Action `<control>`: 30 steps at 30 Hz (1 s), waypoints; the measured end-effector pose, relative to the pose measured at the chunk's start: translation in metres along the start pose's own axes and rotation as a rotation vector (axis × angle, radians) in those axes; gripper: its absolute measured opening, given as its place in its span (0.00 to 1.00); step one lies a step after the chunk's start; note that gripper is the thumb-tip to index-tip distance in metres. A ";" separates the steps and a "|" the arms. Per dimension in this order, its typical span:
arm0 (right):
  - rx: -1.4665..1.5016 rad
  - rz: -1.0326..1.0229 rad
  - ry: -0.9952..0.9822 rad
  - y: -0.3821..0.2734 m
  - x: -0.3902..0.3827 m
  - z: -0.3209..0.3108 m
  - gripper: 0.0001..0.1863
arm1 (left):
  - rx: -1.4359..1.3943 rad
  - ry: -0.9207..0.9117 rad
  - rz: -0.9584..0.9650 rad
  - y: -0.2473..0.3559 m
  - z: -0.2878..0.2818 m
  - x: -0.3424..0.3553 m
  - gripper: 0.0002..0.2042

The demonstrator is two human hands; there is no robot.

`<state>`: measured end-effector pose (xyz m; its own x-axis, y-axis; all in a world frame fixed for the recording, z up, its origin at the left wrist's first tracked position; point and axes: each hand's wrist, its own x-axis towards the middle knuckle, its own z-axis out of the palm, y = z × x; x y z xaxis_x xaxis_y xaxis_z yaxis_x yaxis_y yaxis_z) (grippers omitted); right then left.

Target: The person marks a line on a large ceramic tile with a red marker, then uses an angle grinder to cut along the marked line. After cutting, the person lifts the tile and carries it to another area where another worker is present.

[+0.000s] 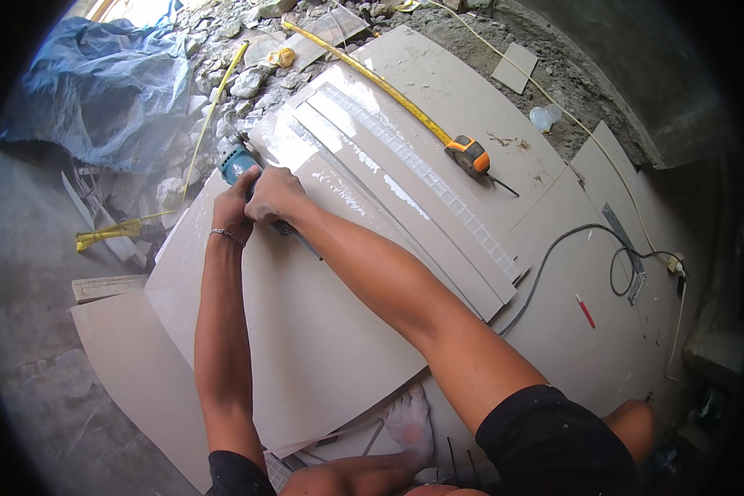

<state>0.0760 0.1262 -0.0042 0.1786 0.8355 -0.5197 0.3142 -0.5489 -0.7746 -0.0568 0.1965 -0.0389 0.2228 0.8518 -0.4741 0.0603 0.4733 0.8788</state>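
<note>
Both hands grip a teal angle grinder [237, 161] at the far left edge of a large pale board [306, 355]. My left hand [233, 208] closes around the tool's body, a chain bracelet at its wrist. Pressed beside it, my right hand [275, 195] is closed on the same grinder from the right. The disc end points away from me, and its contact with the board is hard to make out. White dust lies on the board around the tool. To the right, narrow strips [405, 198] lie lengthwise on the board.
An orange and black tape measure [469, 155] lies with its yellow blade drawn out. A dark cord [546, 264] runs to a socket [674, 264] beside a metal square [624, 248]. There is also a red marker [585, 312]. Rubble [252, 78] and a blue tarp [99, 91] lie beyond.
</note>
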 end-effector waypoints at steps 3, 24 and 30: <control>0.009 0.004 0.000 0.003 -0.002 0.000 0.29 | 0.010 0.007 -0.007 0.000 0.003 -0.005 0.22; 0.051 0.022 -0.010 0.021 -0.038 -0.006 0.28 | 0.034 0.026 0.009 -0.013 0.017 -0.043 0.23; 0.057 -0.006 -0.006 0.018 -0.031 -0.005 0.28 | 0.039 0.011 0.002 -0.007 0.015 -0.036 0.26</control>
<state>0.0806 0.0909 -0.0004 0.1711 0.8387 -0.5170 0.2615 -0.5446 -0.7969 -0.0504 0.1587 -0.0271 0.2123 0.8553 -0.4726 0.0980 0.4625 0.8812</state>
